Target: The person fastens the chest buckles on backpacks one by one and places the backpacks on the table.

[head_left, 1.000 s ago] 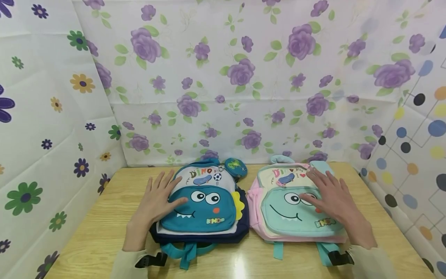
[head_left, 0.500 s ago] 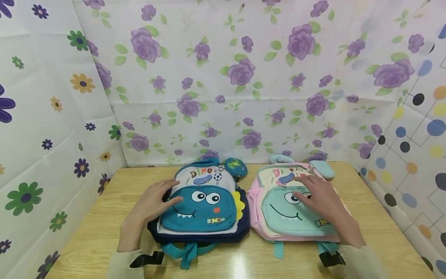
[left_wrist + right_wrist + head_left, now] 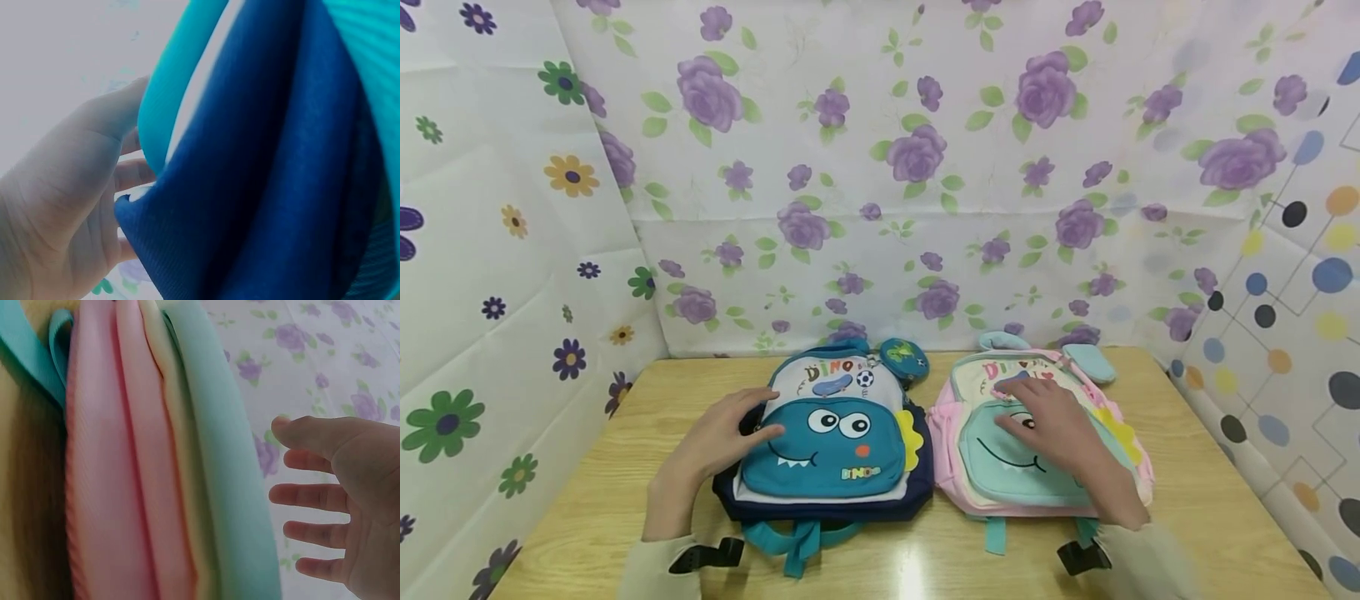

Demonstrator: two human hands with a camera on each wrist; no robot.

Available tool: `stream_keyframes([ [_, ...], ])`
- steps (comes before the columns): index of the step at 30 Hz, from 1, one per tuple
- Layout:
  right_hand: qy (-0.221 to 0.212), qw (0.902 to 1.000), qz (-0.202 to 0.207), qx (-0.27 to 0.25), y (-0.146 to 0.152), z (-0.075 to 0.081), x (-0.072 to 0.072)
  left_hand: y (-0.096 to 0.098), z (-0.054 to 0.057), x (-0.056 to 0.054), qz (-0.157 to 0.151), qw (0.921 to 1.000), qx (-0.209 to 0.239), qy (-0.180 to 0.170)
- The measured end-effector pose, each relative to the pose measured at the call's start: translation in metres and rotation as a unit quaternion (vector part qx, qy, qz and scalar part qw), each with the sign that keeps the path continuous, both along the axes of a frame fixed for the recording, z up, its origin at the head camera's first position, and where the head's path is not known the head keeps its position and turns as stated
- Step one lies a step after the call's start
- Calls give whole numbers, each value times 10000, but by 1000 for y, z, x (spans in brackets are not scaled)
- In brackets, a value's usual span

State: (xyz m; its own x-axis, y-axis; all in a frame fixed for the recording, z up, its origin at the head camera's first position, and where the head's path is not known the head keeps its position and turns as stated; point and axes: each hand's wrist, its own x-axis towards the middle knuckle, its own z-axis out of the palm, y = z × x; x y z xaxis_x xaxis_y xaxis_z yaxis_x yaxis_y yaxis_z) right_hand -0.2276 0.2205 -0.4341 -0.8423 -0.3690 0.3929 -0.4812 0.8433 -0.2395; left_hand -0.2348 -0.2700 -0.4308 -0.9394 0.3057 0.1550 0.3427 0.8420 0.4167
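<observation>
In the head view two dinosaur backpacks lie side by side on the table, front pockets up. The left one is a teal and navy backpack with a white upper panel; the other is a pink and mint backpack. My left hand is at the teal backpack's left side, fingers loosely bent. From the left wrist, that hand lies partly behind the bag's edge, so contact is unclear. Over the mint pocket hovers my right hand, hiding one printed eye. The right wrist view shows this hand with fingers extended, apart from the bag.
A round teal pouch hangs at the teal backpack's top right, and a mint pouch at the pink one's. Teal straps stick out toward the front of the wooden table. Flower-printed cloth rises behind.
My right hand has moved left across the pink backpack, uncovering its yellow frill and mint pouch. My left hand has drawn slightly left, its spread fingers now more bent. Both backpacks stay in place.
</observation>
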Motion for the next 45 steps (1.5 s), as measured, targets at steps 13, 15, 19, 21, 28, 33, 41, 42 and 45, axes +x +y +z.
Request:
stream_keyframes([
  [13, -175, 9997, 130, 89, -36, -11, 5, -3, -4, 2, 118, 9999, -36, -50],
  [15, -147, 9997, 190, 68, -41, -12, 6, -2, -4, 2, 114, 9999, -44, -72],
  [19, -196, 9994, 267, 35, -51, -11, 8, -3, -6, 2, 133, 9998, -19, -157],
  [21, -266, 9992, 299, 40, -56, -10, 8, -3, -6, 2, 175, 9997, 0, -197],
  [28, -341, 9985, 437, 36, -69, -11, 11, -3, -4, 2, 208, 9997, 50, -136],
  [33, -576, 9973, 439, 145, -77, -11, 12, -4, -5, 0, 181, 9998, 5, -89],
  [41, -673, 9960, 534, 235, -89, -9, 10, -8, -6, 0, 165, 9998, 57, 9],
  [42, -696, 9959, 523, 239, -91, -9, 10, -8, -6, 0, 166, 9998, 68, 1],
  [45, -834, 9950, 504, 231, -95, -10, 8, -10, -7, -1, 174, 9998, 89, -20],
])
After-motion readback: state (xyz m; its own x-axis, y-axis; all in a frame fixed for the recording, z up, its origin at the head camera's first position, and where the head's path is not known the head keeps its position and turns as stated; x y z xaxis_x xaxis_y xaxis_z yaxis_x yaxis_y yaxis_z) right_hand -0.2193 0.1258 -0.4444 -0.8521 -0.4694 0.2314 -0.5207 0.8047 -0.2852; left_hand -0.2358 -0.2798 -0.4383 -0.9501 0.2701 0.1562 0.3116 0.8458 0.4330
